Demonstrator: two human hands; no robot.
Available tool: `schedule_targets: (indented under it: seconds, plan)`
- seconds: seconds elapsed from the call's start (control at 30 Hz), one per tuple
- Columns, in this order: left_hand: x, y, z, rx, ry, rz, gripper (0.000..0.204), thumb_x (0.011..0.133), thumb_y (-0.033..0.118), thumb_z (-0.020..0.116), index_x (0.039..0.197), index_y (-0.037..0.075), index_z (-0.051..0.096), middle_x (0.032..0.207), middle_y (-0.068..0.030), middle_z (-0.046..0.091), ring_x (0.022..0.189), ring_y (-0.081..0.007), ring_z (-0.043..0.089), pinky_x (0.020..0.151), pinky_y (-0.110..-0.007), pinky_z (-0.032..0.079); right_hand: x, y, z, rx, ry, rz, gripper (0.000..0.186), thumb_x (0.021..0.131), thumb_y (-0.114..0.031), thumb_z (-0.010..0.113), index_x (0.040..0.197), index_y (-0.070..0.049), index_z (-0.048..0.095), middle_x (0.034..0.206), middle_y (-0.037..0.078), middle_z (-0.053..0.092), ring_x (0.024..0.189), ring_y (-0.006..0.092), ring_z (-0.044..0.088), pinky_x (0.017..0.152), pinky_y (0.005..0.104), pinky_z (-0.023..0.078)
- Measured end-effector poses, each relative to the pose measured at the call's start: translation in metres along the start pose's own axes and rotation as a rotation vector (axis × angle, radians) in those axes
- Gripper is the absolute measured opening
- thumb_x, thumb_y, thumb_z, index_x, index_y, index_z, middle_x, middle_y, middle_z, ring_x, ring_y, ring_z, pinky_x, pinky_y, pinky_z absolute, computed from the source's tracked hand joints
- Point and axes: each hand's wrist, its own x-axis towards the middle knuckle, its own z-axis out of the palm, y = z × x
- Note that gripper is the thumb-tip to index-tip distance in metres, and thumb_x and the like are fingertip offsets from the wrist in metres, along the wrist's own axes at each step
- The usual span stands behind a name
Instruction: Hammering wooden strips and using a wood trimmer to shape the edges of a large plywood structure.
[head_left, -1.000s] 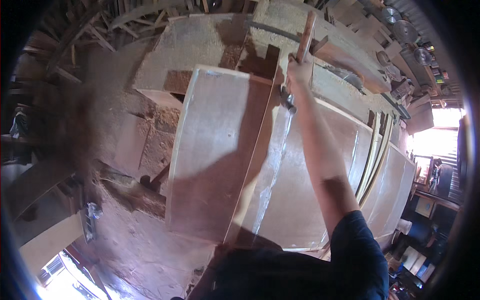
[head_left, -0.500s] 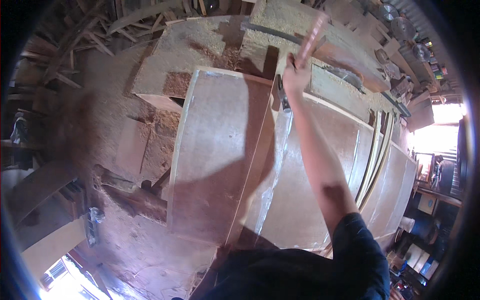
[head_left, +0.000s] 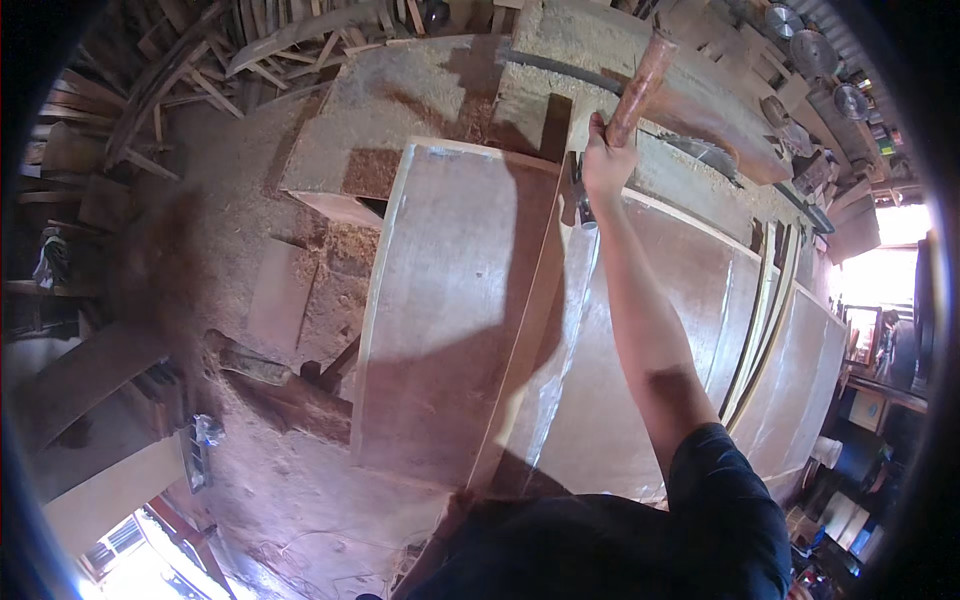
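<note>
My right hand (head_left: 608,168) is closed around the handle of a hammer (head_left: 642,88), whose thick reddish-brown wooden end sticks up past my fist. The dark metal head (head_left: 587,212) shows just left of my wrist, close to the seam between two panels; whether it touches the wood I cannot tell. Beneath my forearm lies a wide brown plywood panel (head_left: 640,330) with pale edge strips. A second framed panel (head_left: 450,300) lies to its left, partly in shadow. My left hand is out of view.
A circular saw blade (head_left: 700,155) stands up from a sawdust-covered bench beyond the panels. Thin wooden strips (head_left: 760,320) lie across the panels at right. A rough log (head_left: 290,390) and a loose board (head_left: 283,295) are on the left ground. Scrap wood (head_left: 300,40) is piled at the back.
The whole view has shifted slightly, so things appear a little further right. The hammer handle, smeared by motion before, is now sharper; my right hand keeps its grip near the seam.
</note>
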Motion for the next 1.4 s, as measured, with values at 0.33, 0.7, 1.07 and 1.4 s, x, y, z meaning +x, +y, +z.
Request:
schedule_targets:
  seconds: [0.33,0.7,1.07,1.4]
  plan:
    - [-0.001,-0.044,-0.003,0.072,-0.092,0.002,0.052,0.094,0.009,0.051,0.145,0.006,0.04,0.142,-0.0113,0.05,0.119,-0.03,0.053,0.092,-0.045,0.043,-0.018,-0.007,0.003,0.157,0.129,-0.115,0.022,0.086,-0.016,0.069,0.079,0.005,0.065,0.062,0.016,0.06,0.065,0.0142,0.061,0.063,0.0359,0.047]
    - [0.026,0.013,-0.014,-0.495,0.113,0.103,0.035,0.1,0.038,0.055,0.103,0.005,0.067,0.096,-0.0043,0.069,0.076,-0.0112,0.063,0.07,-0.031,0.052,-0.022,0.042,-0.077,0.006,-0.34,0.594,0.032,0.082,-0.026,0.071,0.067,0.0,0.062,0.053,0.008,0.057,0.046,0.0198,0.058,0.043,0.0369,0.042]
    - [-0.037,0.204,-0.084,-0.551,-0.205,-0.07,0.06,0.098,0.062,0.037,0.095,0.008,0.063,0.076,-0.0008,0.059,0.06,-0.0109,0.053,0.059,-0.026,0.043,-0.305,-0.029,-0.364,-0.313,-0.309,0.626,0.038,0.084,-0.029,0.072,0.071,0.005,0.062,0.057,0.01,0.057,0.055,0.0173,0.059,0.051,0.0388,0.043]
    - [-0.042,0.144,-0.077,-0.67,-0.526,-0.189,0.061,0.098,0.064,0.034,0.063,0.014,0.043,0.047,0.0008,0.03,0.04,-0.0143,0.032,0.048,-0.025,0.032,-0.382,-0.079,-0.569,-0.286,0.17,0.66,0.016,0.086,-0.013,0.067,0.083,0.002,0.061,0.063,0.003,0.054,0.062,0.0134,0.053,0.059,0.0327,0.042]
